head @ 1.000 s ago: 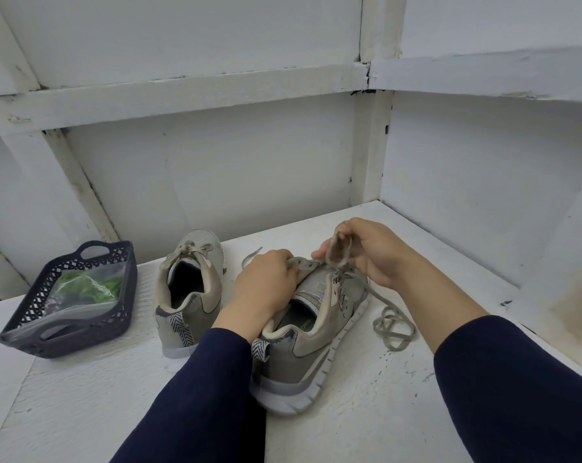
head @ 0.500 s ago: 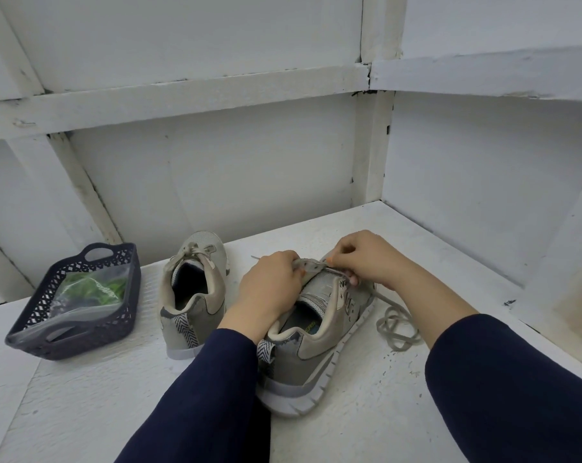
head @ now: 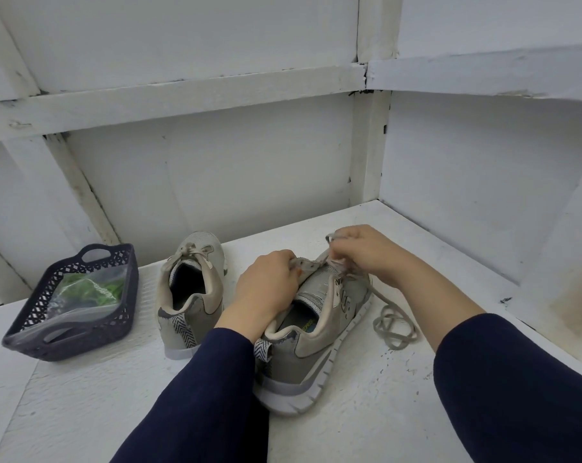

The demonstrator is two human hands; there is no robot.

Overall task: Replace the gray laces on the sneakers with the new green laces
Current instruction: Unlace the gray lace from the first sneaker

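Gray lace [head: 379, 295] and sneaker [head: 319, 335] in hands [head: 266, 282] [head: 366, 252]

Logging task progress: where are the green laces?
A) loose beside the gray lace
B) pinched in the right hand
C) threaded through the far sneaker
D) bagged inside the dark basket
D: the green laces lie bagged in the dark basket; the right hand pinches the gray lace, and the left hand grips the near sneaker.

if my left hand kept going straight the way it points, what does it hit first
The left hand grips the near sneaker by its eyelet flap, so it would probably press into that shoe's forefoot first. Beyond that, likely the back wall, though depth is unclear.
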